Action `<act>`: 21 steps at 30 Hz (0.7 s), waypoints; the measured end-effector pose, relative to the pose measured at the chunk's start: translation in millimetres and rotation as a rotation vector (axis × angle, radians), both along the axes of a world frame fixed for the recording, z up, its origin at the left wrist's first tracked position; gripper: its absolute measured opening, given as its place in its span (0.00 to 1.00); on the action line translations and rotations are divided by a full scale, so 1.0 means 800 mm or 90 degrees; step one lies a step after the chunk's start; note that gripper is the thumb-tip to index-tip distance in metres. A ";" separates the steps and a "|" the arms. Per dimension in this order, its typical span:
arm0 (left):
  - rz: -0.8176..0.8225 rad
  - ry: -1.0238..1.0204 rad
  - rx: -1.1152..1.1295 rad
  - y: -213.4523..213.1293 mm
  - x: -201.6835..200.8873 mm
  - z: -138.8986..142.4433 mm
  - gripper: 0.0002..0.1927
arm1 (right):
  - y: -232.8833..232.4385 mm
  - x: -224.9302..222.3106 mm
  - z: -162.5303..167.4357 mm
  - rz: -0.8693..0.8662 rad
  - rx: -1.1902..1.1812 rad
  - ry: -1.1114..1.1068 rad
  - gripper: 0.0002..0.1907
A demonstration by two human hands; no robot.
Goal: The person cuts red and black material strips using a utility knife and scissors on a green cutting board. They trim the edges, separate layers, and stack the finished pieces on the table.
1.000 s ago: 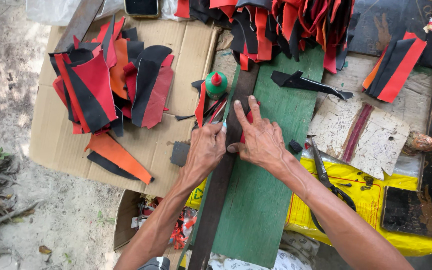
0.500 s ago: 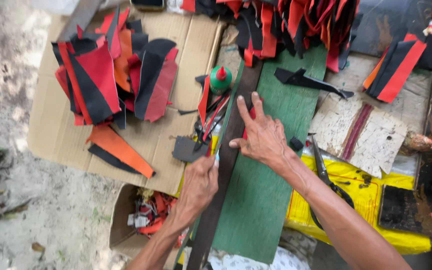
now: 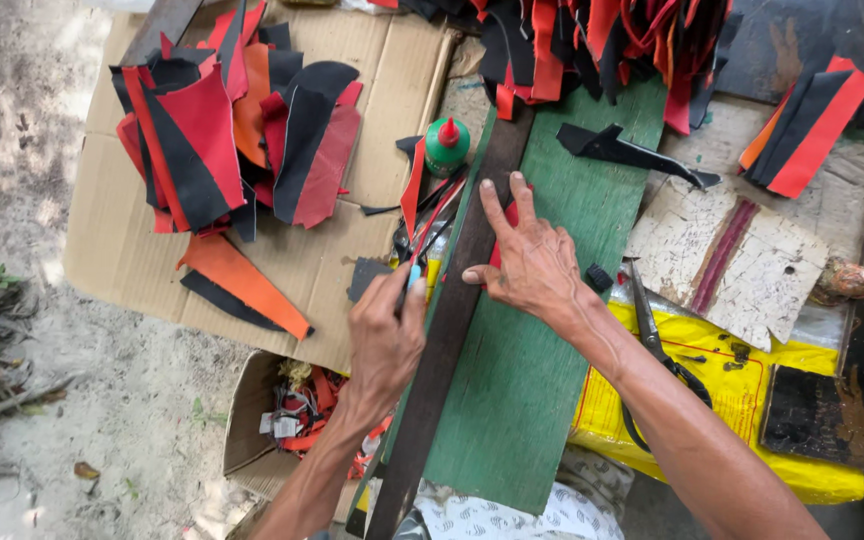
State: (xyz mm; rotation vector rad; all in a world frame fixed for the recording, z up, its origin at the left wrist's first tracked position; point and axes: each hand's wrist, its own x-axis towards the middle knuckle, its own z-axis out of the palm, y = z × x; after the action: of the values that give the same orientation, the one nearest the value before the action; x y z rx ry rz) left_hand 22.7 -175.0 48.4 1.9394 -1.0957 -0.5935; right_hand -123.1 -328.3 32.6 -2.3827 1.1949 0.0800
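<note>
My right hand lies flat with its fingers spread on a long dark strip. It also pins a red piece that peeks out under the fingers, on the green board. My left hand is closed around a small blue-tipped cutter, held against the strip's left edge just below the right thumb. A green glue bottle with a red cap stands beyond the hands, beside thin red and black offcuts.
Cut red, black and orange pieces are piled on flat cardboard at the left. More such pieces lie at the top. Pliers lie on a yellow bag. A small box of scraps sits below on sandy ground.
My left hand drew back toward me along the strip's edge, away from the right hand, then came slightly forward again. The right hand stayed pressed on the strip.
</note>
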 end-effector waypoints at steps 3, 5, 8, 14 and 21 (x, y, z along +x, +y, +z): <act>-0.073 -0.095 -0.099 -0.017 -0.005 -0.016 0.20 | 0.001 0.000 0.000 0.010 -0.028 0.008 0.62; -0.090 -0.134 -0.078 -0.021 -0.008 -0.026 0.22 | 0.001 0.000 0.001 0.000 -0.006 0.002 0.61; -0.101 -0.166 -0.037 -0.024 -0.010 -0.035 0.23 | 0.000 0.000 0.001 -0.004 0.000 -0.006 0.61; -0.087 -0.162 0.032 -0.023 -0.020 -0.038 0.24 | 0.000 -0.001 0.000 0.013 -0.015 -0.017 0.61; -0.078 -0.077 0.040 -0.036 -0.011 -0.039 0.21 | -0.001 -0.001 -0.001 0.000 0.020 0.010 0.61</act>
State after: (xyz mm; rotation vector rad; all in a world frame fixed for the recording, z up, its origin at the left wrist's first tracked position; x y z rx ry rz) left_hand 14.0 -203.5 17.1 1.9941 -1.2940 -0.5893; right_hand -123.8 -329.0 31.7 -2.3582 1.1921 0.1165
